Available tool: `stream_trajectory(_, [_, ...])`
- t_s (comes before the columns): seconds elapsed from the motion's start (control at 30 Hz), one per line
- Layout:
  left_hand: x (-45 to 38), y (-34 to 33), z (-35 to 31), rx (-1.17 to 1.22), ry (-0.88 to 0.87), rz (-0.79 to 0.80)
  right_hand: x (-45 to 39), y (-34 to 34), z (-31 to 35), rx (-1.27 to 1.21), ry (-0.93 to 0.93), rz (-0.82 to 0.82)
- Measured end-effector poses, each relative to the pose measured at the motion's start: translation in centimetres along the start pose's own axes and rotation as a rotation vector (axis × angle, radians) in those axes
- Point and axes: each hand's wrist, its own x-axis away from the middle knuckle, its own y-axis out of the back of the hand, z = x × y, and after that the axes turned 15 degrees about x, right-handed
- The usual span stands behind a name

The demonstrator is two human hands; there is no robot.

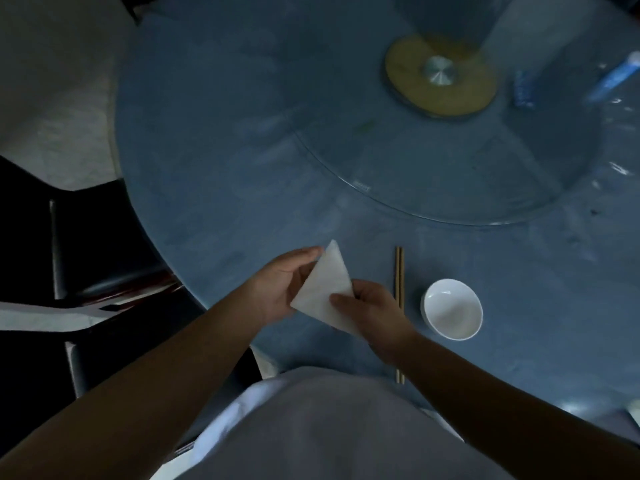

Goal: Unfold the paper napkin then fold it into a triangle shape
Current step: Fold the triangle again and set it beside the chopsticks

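A white paper napkin [323, 285] is folded into a triangle and held above the near edge of the blue round table [225, 150]. My left hand [280, 285] holds its left side, with fingertips at the top corner and thumb beneath. My right hand [372, 306] pinches its lower right edge, thumb on top of the paper. The napkin's lower right corner is hidden behind my right hand.
A pair of wooden chopsticks [399, 271] lies just right of my hands, with a white bowl [453, 309] beyond them. A glass turntable [450, 161] on a wooden base [440, 76] fills the table's far side. A dark chair [86, 258] stands at the left.
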Motion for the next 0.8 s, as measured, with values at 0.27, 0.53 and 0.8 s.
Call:
stream_trajectory(0.27, [-0.5,-1.4,1.2,-0.384,-0.069,-0.057,2.7,-0.2,-1.9,0.09,-0.029,-0.086])
stream_trajectory(0.53, [-0.7,-2.1,1.5,-0.41,-0.131,-0.083,4.5,-0.6,-4.8,0.058,-0.131,-0.25])
stream_trajectory(0.8, [-2.7,-3.2,2.7,-0.582,-0.144,-0.091,6.1,-0.5,-6.6,-0.053,-0.158,-0.37])
